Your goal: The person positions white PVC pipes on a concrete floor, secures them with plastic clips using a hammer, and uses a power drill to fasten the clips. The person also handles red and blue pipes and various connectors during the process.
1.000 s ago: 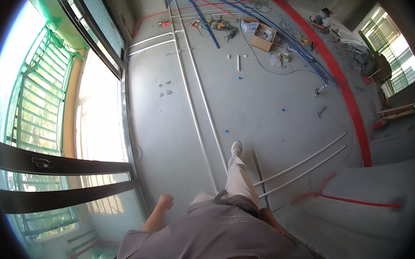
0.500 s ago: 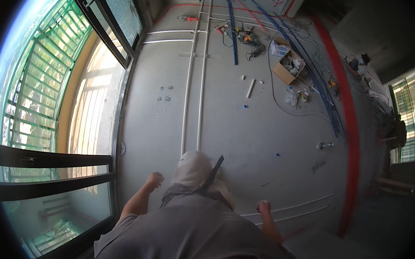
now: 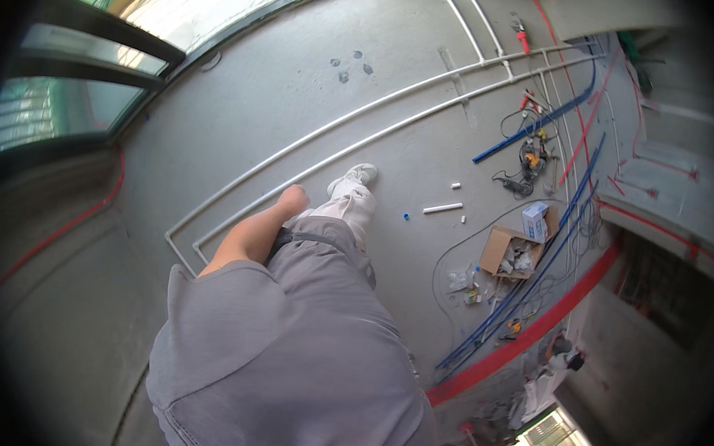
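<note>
My left hand (image 3: 295,199) hangs beside my grey trousers with its fingers curled, over the floor near two long white pipes (image 3: 347,152); whether anything is inside it is too small to make out. My right hand is out of sight. One white-shod foot (image 3: 362,173) stands just beside the nearer pipe. A short white pipe piece (image 3: 442,208), small white fittings (image 3: 456,186) and a blue cap (image 3: 406,216) lie on the floor to the right of the foot.
Power tools (image 3: 531,158), blue pipes (image 3: 501,140), an open cardboard box (image 3: 498,248), cables and a red band (image 3: 547,324) cross the right side. A crouching person (image 3: 565,358) works beyond the band. A glazed door (image 3: 97,60) stands at upper left, with concrete walls (image 3: 50,302) at left.
The view has swung left, so the pipes now run diagonally and the tools appear farther right. My left hand has shifted up the picture; my right hand has left view.
</note>
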Demonstrator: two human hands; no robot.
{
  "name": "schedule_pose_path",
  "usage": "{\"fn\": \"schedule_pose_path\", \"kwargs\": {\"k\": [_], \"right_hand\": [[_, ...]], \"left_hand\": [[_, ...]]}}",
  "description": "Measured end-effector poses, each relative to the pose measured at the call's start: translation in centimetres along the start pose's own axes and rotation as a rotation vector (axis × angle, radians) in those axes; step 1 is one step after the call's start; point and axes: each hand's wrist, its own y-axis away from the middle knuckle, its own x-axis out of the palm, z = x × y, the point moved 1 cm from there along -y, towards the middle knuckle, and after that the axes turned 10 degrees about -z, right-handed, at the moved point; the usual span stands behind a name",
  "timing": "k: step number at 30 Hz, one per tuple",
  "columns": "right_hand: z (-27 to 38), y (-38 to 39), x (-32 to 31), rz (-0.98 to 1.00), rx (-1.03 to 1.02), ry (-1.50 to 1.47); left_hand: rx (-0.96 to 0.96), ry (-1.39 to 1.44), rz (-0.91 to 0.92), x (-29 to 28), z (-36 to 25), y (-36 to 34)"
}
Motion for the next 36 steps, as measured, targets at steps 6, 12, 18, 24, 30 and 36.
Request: {"fn": "schedule_pose_path", "kwargs": {"k": [6,12,18,24,30,36], "right_hand": [[15.4,-10.1,-13.4,0.084,-0.054,0.008],[24.0,-22.7,-21.6,0.211,-0.180,0.157],[36.7,-37.5,-27.0,0.408,-0.420,0.408],[52.2,-40.4,-23.1,0.420,-0.493,0.389],[55.8,-35.2,-14.3,0.540,-0.703,0.662],[51.7,-29.0,-5.3,0.639,-0.874,0.814]], "left_hand": [[-0.090,0.153,-0.030,3.1,-10.6,2.6],[-0.380,0.468,-0.269,5.0,-15.0,6.5],[-0.707,0.767,-0.631,13.5,-16.8,18.1],[-1.044,0.807,-0.703,24.2,-17.5,31.1],[-1.263,1.300,-0.799,36.8,-21.1,40.2],[-0.898,0.203,-0.312,52.2,-20.9,48.0]]}}
